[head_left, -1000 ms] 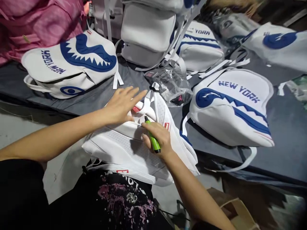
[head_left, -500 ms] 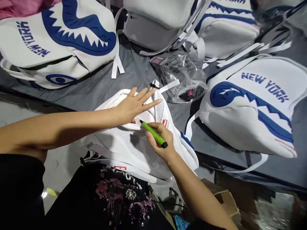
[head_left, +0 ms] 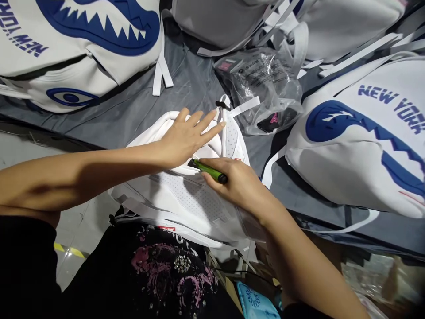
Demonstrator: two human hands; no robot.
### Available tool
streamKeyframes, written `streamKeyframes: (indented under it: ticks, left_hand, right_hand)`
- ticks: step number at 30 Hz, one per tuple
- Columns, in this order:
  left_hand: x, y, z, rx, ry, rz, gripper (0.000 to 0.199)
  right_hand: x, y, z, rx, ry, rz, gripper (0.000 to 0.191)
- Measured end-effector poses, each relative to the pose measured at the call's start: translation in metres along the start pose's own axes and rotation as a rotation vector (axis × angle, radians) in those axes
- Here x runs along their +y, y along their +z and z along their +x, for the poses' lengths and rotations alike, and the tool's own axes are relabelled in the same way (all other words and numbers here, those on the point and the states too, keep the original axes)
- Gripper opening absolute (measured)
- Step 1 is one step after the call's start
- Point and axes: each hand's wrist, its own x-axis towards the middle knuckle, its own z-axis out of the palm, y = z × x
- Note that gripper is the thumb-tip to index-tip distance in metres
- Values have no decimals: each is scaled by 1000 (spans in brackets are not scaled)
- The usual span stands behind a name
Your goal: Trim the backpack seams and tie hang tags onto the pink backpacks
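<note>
A white backpack (head_left: 199,204) lies back side up, partly on my lap and against the table edge. My left hand (head_left: 187,137) is spread flat on its upper part, fingers apart, holding nothing. In my right hand (head_left: 232,177) is a green marker (head_left: 212,171) with a black end, gripped between thumb and fingers. The marker's dark tip touches or nearly touches the white fabric just below my left palm; exact contact cannot be made out. A black zip pull or cord end (head_left: 222,104) shows at the top of the backpack.
White backpacks with blue shark-mouth prints lie at the left (head_left: 99,26) and right (head_left: 352,155). A clear plastic bag (head_left: 262,84) with a black and pink item sits on the grey-covered table (head_left: 133,115). A blue packet (head_left: 255,301) is below.
My right hand has turned and come closer to my left hand, bringing the marker's tip lower and flatter on the fabric. The view has shifted, so the surrounding bags appear higher and farther outward.
</note>
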Motion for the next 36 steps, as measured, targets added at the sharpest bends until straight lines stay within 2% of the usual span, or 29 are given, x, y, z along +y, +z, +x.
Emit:
streamKeyframes:
  ticks: [4,9,15,24,29,36]
  left_hand:
    - [-7,-8,-2,-43,-37,-27,89]
    - [-11,-8,-3,-55,-94,-35,92]
    - [-10,-6,0,-63,-84,-54,90]
    - [-16,0,0,-7,-39,-159,91]
    - [-20,4,0,-2,-6,-159,96]
    - [-19,2,-1,-18,-22,-147,95]
  right_hand:
    - [-7,-2,-3,-18,-6,-58,34]
    - [-5,2,4,7,-67,-45,31]
    - [-10,-4,14,-83,-82,-125,31]
    - [-15,-7,18,-93,-110,-187,32]
    - [-19,-7,18,-84,-84,-221,31]
    - [-28,-9,19,-140,7,-306,28]
